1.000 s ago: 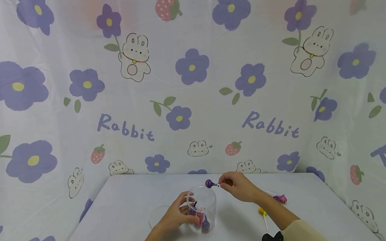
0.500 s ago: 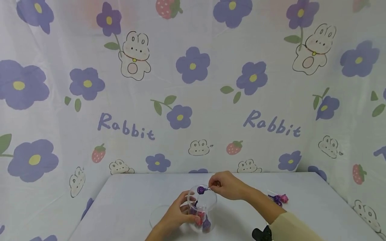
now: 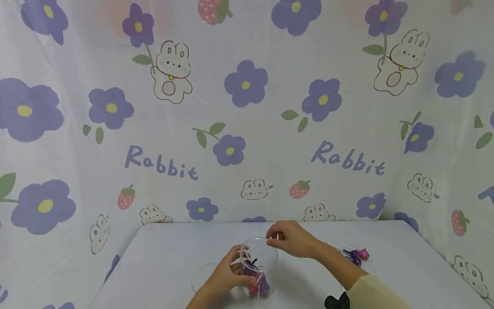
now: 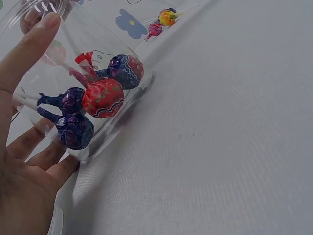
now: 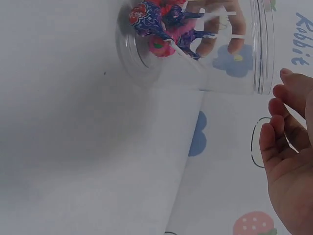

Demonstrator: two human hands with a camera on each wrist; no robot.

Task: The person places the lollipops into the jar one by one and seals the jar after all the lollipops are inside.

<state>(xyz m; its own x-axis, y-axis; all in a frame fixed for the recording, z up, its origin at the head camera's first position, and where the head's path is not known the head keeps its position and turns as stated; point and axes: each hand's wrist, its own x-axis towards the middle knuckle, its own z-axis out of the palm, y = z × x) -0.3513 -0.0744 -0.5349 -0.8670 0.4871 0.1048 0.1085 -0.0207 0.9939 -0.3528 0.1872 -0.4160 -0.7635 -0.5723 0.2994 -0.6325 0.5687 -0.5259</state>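
Note:
My left hand [image 3: 227,274] holds a clear plastic jar [image 3: 273,259] around its side, thumb in front and fingers behind. Several wrapped lollipops lie in the bottom of the jar; a red lollipop [image 4: 103,98] sits among purple lollipops [image 4: 76,131], white sticks pointing up toward the mouth. The jar's mouth is uncovered. At the right edge of that mouth is my right hand [image 3: 295,238], with nothing in its loosely bent fingers. In the right wrist view, the right hand's thumb and fingertips [image 5: 285,72] are just outside the jar rim [image 5: 266,49].
A clear round lid [image 3: 193,279] lies flat on the white table [image 3: 170,244] left of the jar. On the right, loose lollipops [image 3: 355,257] in purple and pink lie beyond my right forearm. A yellow lollipop [image 4: 167,18] also shows in the left wrist view. A patterned curtain [image 3: 247,128] hangs behind.
My right hand carried a purple lollipop leftward over the jar's mouth and let it go. The lollipop is now inside with the others, while the left hand keeps its hold.

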